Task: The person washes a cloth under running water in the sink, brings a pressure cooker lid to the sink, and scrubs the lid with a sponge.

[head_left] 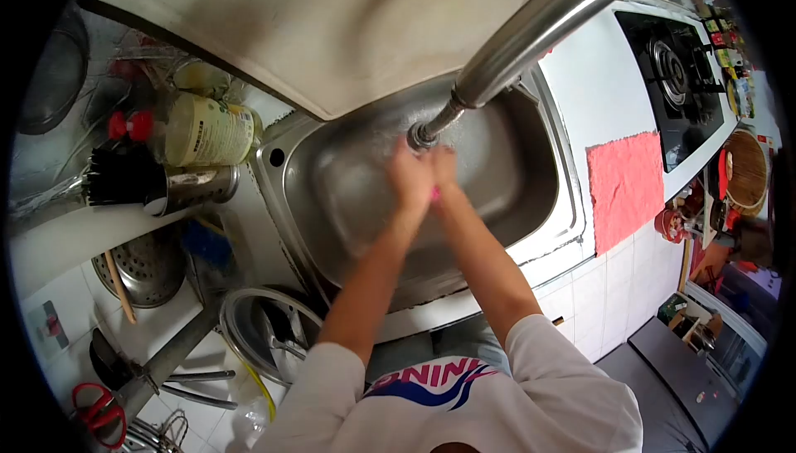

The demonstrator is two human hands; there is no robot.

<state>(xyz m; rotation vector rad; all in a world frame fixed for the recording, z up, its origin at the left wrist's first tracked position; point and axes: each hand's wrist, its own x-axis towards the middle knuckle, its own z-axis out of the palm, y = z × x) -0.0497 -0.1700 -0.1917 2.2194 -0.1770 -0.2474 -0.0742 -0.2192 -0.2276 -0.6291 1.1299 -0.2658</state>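
Note:
My left hand (410,175) and my right hand (444,167) are pressed together over the sink (336,221), right below the faucet spout (423,133). Both look closed, with the fingers mostly hidden by the spout and by each other. A small bright pink thing (435,195) shows between them near the wrists; its kind cannot be made out. Wet glints and faint splashes show on the steel basin around the hands. The curved faucet (531,34) reaches in from the upper right.
A large board (274,30) covers the sink's far left side. On the left stand a detergent bottle (211,131), a black brush (124,175) and a metal cup (203,187). A pink cloth (626,187) lies on the right counter before the gas stove (672,80). Pots (240,341) sit lower left.

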